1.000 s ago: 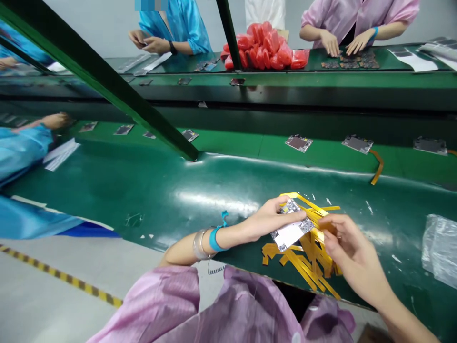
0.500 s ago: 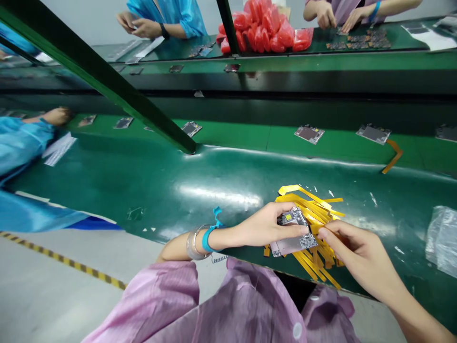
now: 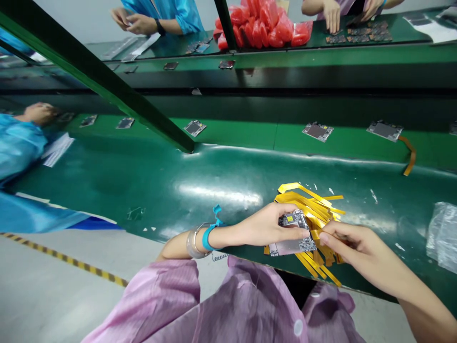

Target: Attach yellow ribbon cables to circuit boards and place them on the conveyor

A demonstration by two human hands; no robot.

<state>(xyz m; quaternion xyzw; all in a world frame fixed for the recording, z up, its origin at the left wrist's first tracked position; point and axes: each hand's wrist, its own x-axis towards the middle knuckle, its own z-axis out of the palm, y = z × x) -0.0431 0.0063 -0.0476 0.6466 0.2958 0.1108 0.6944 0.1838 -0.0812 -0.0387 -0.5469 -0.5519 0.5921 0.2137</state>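
Head view: far left of the held circuit board (image 3: 291, 246), a co-worker's blue sleeve (image 3: 21, 147) lies near a striped sheet (image 3: 59, 151). Beyond the board and to its left, a slanted green post (image 3: 143, 105) comes down at the border of a green belt (image 3: 243, 131).

Directly left of the board is the left hand (image 3: 269, 226), a teal wrist strap (image 3: 207, 238) behind it. It is closed on the board, fingers curled at the far left edge and thumb laid across the top face. This grip seems chosen to steady the board, component side up, while leaving its right edge reachable. The forearm comes in almost level from the left, palm turned down.

Partly behind the board and fanning out beyond it lies a pile of yellow flex ribbons (image 3: 303, 202), probably set there for short reaches. At the board's right edge, the right hand (image 3: 352, 240) appears to pinch one flex ribbon (image 3: 315, 234) between thumb and forefinger, other fingers folded in, wrist angled up from the lower right. Whether that ribbon's end meets a connector, I cannot tell.

Beyond the board to the right, a ribboned board (image 3: 385, 129) rests on the belt, its orange tail (image 3: 411, 159) hanging toward the bench. Far right lies a clear plastic bag (image 3: 443, 238).
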